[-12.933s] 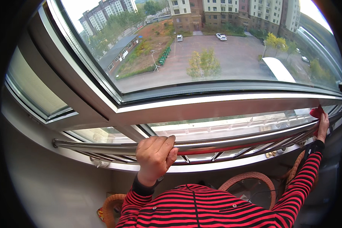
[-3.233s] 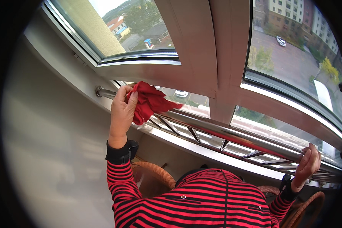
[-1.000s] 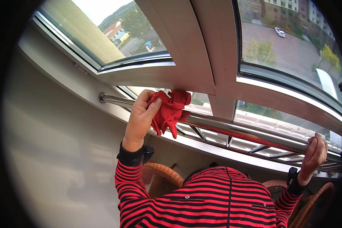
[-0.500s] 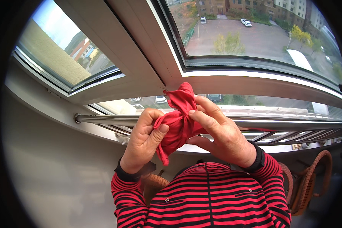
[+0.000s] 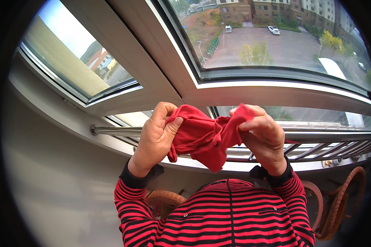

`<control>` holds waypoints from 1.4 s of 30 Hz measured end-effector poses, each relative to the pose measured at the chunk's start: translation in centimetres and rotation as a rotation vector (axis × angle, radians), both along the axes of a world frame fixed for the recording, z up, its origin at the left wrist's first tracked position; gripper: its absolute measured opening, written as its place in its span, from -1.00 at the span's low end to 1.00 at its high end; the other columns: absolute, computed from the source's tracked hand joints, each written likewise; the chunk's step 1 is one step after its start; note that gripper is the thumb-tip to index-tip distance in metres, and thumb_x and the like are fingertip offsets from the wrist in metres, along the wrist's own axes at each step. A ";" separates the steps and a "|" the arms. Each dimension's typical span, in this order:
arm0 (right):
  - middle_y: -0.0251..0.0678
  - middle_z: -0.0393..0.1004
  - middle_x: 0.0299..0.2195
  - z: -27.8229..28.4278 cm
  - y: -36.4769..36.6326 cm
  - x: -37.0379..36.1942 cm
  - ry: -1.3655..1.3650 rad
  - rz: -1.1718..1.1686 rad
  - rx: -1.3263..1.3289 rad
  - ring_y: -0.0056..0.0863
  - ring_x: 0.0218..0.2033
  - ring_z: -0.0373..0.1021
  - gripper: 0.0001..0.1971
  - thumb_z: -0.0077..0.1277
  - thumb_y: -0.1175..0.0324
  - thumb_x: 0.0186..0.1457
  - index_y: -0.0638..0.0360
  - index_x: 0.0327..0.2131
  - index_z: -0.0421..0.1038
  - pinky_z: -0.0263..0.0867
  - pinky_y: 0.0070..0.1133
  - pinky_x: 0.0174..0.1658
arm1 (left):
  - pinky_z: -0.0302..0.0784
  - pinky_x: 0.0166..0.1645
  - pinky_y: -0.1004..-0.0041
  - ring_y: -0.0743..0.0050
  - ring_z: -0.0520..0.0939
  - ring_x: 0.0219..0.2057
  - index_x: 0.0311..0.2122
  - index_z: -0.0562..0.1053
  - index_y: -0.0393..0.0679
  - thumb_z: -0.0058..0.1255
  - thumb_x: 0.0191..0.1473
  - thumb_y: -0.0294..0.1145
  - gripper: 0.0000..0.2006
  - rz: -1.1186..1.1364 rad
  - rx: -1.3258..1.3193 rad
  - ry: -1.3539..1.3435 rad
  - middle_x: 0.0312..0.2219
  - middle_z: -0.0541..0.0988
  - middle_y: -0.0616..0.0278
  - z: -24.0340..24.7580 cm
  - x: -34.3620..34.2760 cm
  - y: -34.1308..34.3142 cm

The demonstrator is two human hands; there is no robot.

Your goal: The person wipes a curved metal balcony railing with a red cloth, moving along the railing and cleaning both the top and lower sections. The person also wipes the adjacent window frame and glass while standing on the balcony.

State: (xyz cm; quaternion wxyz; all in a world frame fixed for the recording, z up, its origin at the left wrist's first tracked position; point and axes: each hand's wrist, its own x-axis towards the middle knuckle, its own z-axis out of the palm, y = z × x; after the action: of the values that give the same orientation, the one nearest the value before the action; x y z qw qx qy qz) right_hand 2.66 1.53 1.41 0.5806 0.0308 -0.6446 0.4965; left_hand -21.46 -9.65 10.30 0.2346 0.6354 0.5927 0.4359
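Note:
A crumpled red cloth (image 5: 202, 133) is stretched between my two hands in front of the window. My left hand (image 5: 156, 138) pinches its left end between thumb and fingers. At the other end, my right hand (image 5: 264, 133) grips a bunched corner, its fingertips curled over the fabric. The middle of the cloth sags in folds, and a loose point hangs down over the white sill. Whether it is a garment or a plain rag I cannot tell.
Behind the cloth runs a metal rail (image 5: 119, 131) with slanted bars at the right. Large window frames (image 5: 276, 90) rise beyond it, with a parking area outside. Wicker chairs (image 5: 338, 206) stand low at the right, and another wicker seat (image 5: 165, 197) is beside my left arm.
My right hand has moved right and taken hold of the cloth's other end. The cloth has gone from a twisted upright bunch to being spread sideways.

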 end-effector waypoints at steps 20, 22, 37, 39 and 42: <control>0.01 0.31 0.32 1.1 -2.0 -1.1 -0.539 -0.151 0.289 -0.14 0.25 0.41 -0.01 0.49 0.35 -0.08 0.17 0.42 0.17 0.30 -0.23 0.29 | 0.51 0.20 0.45 0.54 0.61 0.03 0.20 0.39 -0.23 -0.04 0.46 -0.35 -0.69 -0.186 -0.254 -0.907 0.02 0.58 0.25 0.5 -1.6 -1.0; -0.04 0.28 0.36 1.5 -1.9 -1.8 -0.402 0.236 -0.051 -0.18 0.31 0.36 0.01 0.48 0.35 -0.01 0.15 0.46 0.10 0.29 -0.26 0.33 | 0.50 0.22 0.44 0.53 0.59 0.08 0.23 0.37 -0.21 -0.05 0.46 -0.37 -0.68 -0.257 -0.289 -0.907 0.06 0.57 0.24 0.3 -1.6 -1.3; -0.20 0.47 -0.34 1.0 -0.2 -6.8 -0.741 -0.557 0.619 -0.14 -0.28 0.47 -0.75 0.11 0.61 0.01 0.23 -0.18 0.48 0.46 -0.31 -0.18 | 0.59 -0.15 0.15 -0.14 0.66 -0.23 -0.14 0.57 -0.24 0.23 0.12 -0.48 -0.80 0.252 0.176 0.797 -0.27 0.65 0.00 -2.6 -5.9 1.7; -0.21 0.48 -0.33 0.8 -0.1 -6.9 -0.804 -0.561 0.631 -0.16 -0.25 0.45 -0.80 0.10 0.57 0.02 0.22 -0.22 0.48 0.44 -0.32 -0.15 | 0.60 -0.15 0.16 -0.11 0.67 -0.23 -0.15 0.57 -0.23 0.24 0.12 -0.50 -0.81 0.340 0.234 0.873 -0.27 0.66 0.02 -2.2 -5.5 0.9; -0.21 0.49 -0.33 0.9 0.1 -6.8 -0.803 -0.520 0.616 -0.16 -0.26 0.45 -0.78 0.10 0.56 0.02 0.22 -0.20 0.48 0.45 -0.32 -0.16 | 0.63 -0.11 0.17 -0.06 0.69 -0.19 -0.08 0.57 -0.21 0.25 0.11 -0.51 -0.75 0.314 0.372 0.870 -0.22 0.67 0.04 -1.2 -4.0 -1.5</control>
State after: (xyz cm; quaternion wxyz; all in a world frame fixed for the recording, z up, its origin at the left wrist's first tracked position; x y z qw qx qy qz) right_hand -4.11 1.62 2.29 0.3575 -0.1521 -0.9161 0.0990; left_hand -25.51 -11.17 9.14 -0.2201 0.6925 0.6363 0.2589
